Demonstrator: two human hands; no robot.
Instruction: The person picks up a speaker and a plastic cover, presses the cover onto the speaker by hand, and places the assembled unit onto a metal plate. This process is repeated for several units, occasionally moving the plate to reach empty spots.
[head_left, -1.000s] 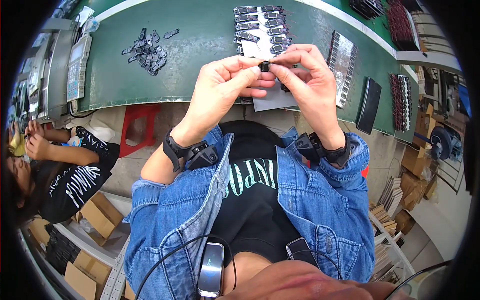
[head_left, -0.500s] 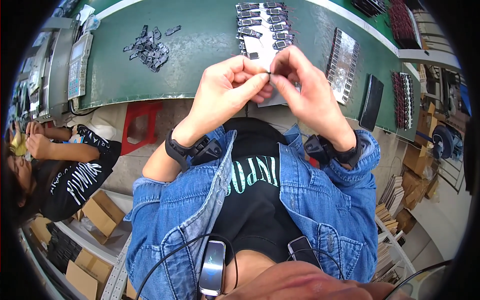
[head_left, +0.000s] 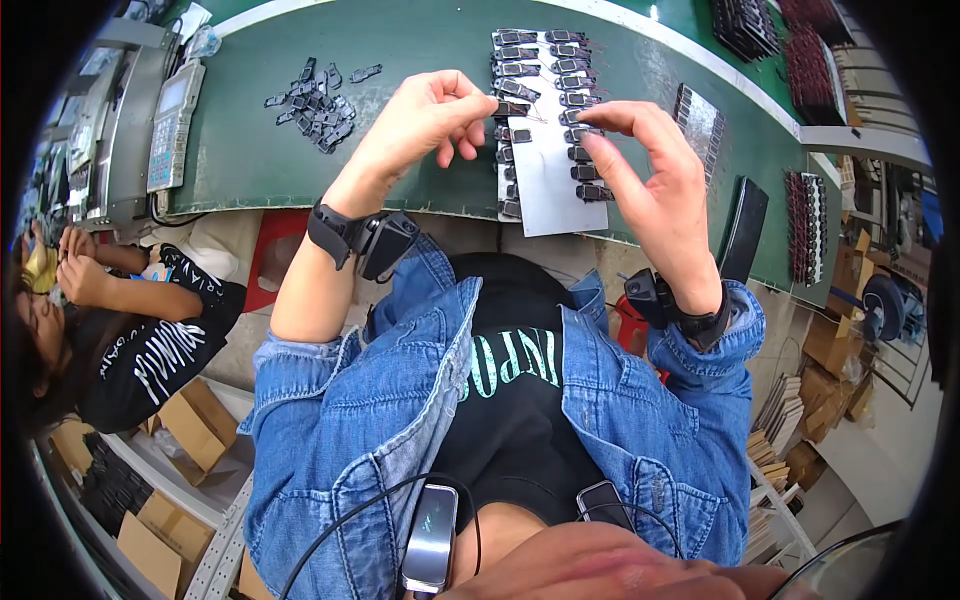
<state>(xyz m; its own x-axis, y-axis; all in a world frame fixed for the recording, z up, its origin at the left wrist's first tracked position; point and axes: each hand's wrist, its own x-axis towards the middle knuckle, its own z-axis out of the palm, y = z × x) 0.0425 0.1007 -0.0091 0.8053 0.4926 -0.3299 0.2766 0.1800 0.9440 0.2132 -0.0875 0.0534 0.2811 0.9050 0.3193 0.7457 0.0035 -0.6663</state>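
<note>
A pale board [head_left: 545, 200] lies on the green bench with two columns of small black speaker-like modules, thin wires trailing from some. My left hand [head_left: 432, 125] is at the board's left column, thumb and forefinger pinched at the end of one small black module [head_left: 513, 108]. Over the right column, my right hand [head_left: 655, 165] has thumb and forefinger apart, the tips close to another module [head_left: 572, 117]; whether they touch it I cannot tell. A single square dark piece [head_left: 522, 135] sits between the columns, below my left fingertips.
A loose pile of black parts [head_left: 318, 110] lies on the bench to the left. A grey keypad device [head_left: 172, 130] stands at the left edge. To the right are a second loaded board [head_left: 700, 125], a black tray [head_left: 743, 225] and a row of wired parts [head_left: 805, 225]. Another person [head_left: 150, 330] works at far left.
My hands were together in front of the board, pinching a tiny dark thing. They have separated, left to the left column and right to the right column, uncovering the board's near part.
</note>
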